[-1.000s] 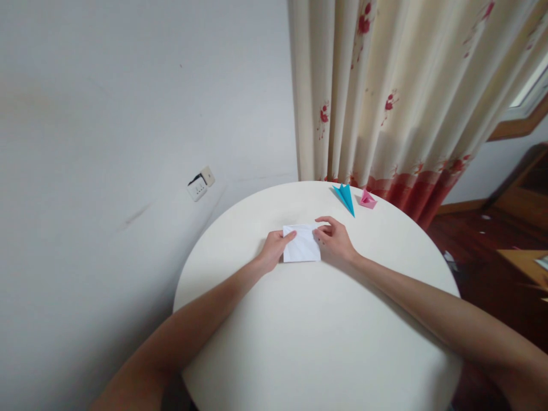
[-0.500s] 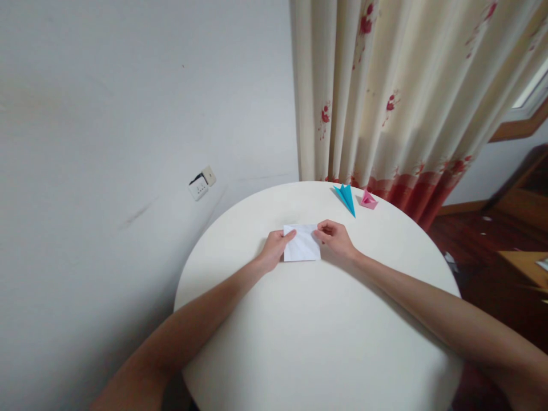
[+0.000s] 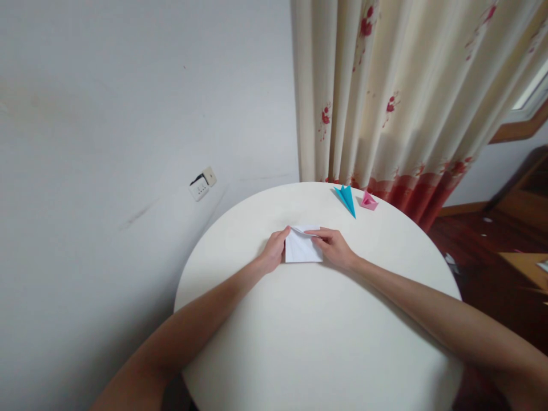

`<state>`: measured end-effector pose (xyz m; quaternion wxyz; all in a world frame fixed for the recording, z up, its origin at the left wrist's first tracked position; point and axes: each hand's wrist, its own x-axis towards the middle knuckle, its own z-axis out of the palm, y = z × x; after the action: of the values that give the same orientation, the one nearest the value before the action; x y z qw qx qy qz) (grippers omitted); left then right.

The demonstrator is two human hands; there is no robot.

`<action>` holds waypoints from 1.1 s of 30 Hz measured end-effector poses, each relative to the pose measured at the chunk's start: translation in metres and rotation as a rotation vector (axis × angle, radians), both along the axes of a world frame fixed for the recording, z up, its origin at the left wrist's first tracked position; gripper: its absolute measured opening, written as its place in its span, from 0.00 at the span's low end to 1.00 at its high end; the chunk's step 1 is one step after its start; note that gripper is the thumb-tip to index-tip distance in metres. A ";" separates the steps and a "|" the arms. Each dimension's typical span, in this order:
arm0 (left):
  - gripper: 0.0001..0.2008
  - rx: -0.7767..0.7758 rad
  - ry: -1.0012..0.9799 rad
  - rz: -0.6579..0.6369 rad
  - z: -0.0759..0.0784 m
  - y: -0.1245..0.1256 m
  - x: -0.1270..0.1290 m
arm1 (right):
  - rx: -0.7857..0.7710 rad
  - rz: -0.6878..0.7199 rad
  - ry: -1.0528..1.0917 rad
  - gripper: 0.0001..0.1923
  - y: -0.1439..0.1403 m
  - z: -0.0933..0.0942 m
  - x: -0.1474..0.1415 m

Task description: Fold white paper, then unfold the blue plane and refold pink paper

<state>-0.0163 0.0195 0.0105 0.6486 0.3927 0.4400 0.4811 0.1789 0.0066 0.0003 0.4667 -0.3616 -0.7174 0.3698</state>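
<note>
A folded white paper (image 3: 301, 250) lies on the round white table (image 3: 317, 337), a little beyond its middle. My left hand (image 3: 273, 251) pinches the paper's upper left corner. My right hand (image 3: 333, 245) holds the right side, with its fingers reaching across the lifted top edge. The top flap of the paper is raised slightly off the table between the two hands.
A blue folded paper plane (image 3: 346, 197) and a small pink folded paper boat (image 3: 367, 200) sit at the table's far edge. A cream curtain with red flowers (image 3: 398, 97) hangs behind. A wall socket (image 3: 201, 184) is at the left; wooden furniture (image 3: 524, 260) stands at the right.
My right hand slid left over the paper's top edge, and the top flap has lifted. My left hand shifted up to the upper left corner.
</note>
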 end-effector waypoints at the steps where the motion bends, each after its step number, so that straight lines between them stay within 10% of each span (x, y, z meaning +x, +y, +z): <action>1: 0.17 -0.006 -0.002 -0.001 0.000 0.000 0.000 | 0.019 0.003 -0.021 0.19 -0.001 0.001 0.000; 19: 0.22 0.151 0.072 -0.066 -0.005 0.002 -0.003 | 0.059 0.002 -0.028 0.24 -0.002 0.006 0.004; 28: 0.25 0.287 0.202 -0.017 -0.010 0.004 -0.005 | -0.296 -0.052 0.299 0.41 -0.001 0.004 -0.009; 33: 0.25 0.273 0.131 -0.048 -0.009 0.002 -0.003 | -0.402 -0.040 0.248 0.25 0.003 -0.001 -0.009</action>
<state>-0.0193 0.0214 0.0017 0.5704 0.5184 0.4023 0.4940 0.1696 0.0094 -0.0007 0.4772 -0.4133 -0.5593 0.5373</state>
